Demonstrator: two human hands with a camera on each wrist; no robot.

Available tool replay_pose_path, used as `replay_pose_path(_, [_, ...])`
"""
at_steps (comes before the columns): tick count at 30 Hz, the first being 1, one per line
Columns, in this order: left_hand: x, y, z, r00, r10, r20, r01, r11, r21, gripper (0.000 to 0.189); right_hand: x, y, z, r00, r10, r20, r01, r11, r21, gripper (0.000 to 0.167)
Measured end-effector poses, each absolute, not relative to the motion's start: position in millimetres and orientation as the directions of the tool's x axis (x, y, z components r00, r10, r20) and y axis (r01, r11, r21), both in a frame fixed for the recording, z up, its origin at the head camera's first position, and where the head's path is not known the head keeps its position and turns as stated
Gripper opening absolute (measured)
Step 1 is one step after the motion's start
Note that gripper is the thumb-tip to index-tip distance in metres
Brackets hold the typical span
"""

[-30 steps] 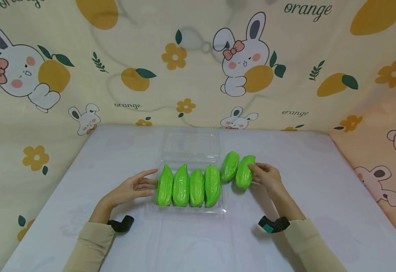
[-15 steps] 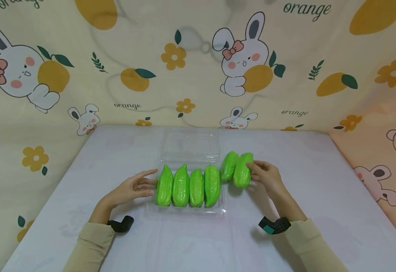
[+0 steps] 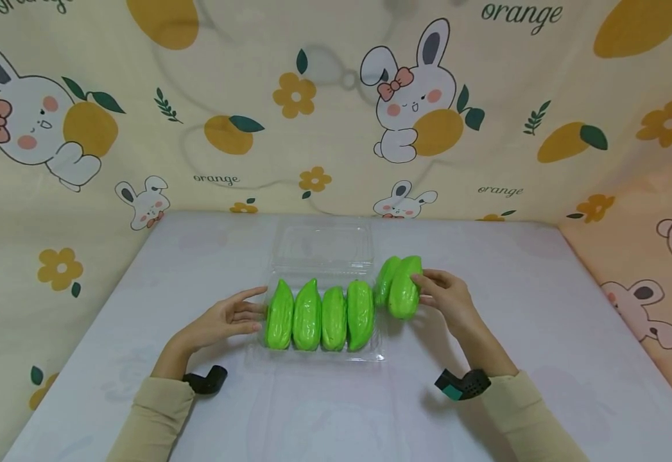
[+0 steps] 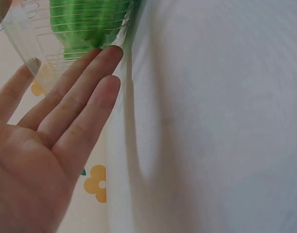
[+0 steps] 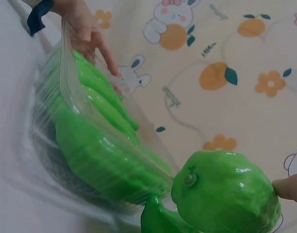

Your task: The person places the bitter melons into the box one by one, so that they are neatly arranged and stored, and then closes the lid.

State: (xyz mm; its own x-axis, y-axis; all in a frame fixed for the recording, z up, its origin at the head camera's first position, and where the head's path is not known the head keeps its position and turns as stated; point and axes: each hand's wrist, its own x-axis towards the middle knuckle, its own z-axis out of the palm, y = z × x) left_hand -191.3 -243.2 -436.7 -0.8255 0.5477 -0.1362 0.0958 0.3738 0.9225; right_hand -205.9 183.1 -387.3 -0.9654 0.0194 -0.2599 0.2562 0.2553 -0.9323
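Observation:
Several bright green, glossy bitter melons (image 3: 307,316) lie side by side in a clear plastic clamshell box (image 3: 377,350), pointed ends mostly away from me. My left hand (image 3: 224,321) is at the box's left side, fingers extended; in the left wrist view its fingertips (image 4: 112,57) reach the ribbed wall. With thumb and fingertips, my right hand (image 3: 448,296) holds another bitter melon (image 3: 404,295) by its right side, raised above the table right of the box. Behind it, partly covered, one more bitter melon (image 3: 384,281) lies against the box's right edge.
The box's transparent lid (image 3: 324,247) is folded back flat toward the rear. A white cloth covers the table (image 3: 324,410), and a printed rabbit-and-orange curtain (image 3: 336,141) rises behind it. Black wrist devices (image 3: 207,380) sit on both wrists.
My right hand has carried its bitter melon leftward, and it now overlaps the one lying beside the box. The left hand and the box have stayed put.

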Motion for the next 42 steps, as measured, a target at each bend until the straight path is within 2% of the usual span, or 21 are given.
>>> replay_pose_path(42, [-190.9, -244.1, -439.3, -0.819, 0.561, -0.121, 0.108, 0.357, 0.928, 0.076, -192.6, 143.4, -380.7, -0.973, -0.039, -0.228, 0.215, 0.211, -0.954, 0.054])
